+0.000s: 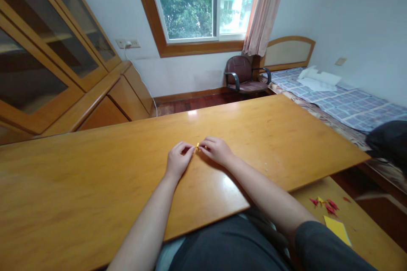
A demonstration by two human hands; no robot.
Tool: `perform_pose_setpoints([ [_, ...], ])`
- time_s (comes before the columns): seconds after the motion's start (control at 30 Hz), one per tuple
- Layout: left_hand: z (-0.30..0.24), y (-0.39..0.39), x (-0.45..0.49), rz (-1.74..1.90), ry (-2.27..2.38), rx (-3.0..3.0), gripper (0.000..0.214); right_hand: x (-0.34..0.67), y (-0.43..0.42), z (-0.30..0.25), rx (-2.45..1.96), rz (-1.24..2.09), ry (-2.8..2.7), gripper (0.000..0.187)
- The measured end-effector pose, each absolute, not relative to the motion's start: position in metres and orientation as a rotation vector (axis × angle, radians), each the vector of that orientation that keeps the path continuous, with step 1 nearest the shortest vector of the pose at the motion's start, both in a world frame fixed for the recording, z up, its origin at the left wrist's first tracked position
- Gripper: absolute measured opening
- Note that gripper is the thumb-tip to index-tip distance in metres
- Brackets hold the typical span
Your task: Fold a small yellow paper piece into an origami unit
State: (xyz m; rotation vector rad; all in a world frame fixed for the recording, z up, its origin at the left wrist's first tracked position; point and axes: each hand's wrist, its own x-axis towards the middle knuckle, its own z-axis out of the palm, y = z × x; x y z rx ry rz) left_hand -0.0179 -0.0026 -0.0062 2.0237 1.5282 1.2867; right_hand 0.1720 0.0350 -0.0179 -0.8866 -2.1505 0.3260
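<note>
A tiny folded piece of yellow paper point(198, 147) sits on the wooden table point(95, 178), pinched between both hands. My left hand point(178, 161) curls its fingers onto the paper's left side. From the right, my right hand point(216, 149) closes its fingertips on the same piece. Most of the paper is hidden by the fingers.
A lower bench at right holds small red and yellow folded pieces point(327, 206) and a yellow paper sheet point(337, 229). A wooden cabinet point(54, 63) stands at left. Beyond the table are a dark chair point(243, 75) and a bed point(349, 101).
</note>
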Motion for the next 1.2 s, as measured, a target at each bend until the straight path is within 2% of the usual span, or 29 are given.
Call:
perform_pose_setpoints([
  [0.33, -0.0063, -0.0011, -0.0182, 1.314, 1.534, 1.987, 0.014, 0.1737, 0.0348, -0.0156, -0.904, 0.258, -2.185, 0.016],
  [0.67, -0.0038, -0.0026, -0.0161, 1.304, 1.51, 2.018, 0.013, 0.1729, 0.0347, -0.0166, -0.897, 0.323, -2.193, 0.015],
  [1.2, -0.011, 0.0005, -0.0201, 1.303, 1.373, 2.016, 0.015, 0.1734, 0.0405, -0.0158, -0.88, 0.771, -1.986, 0.012],
])
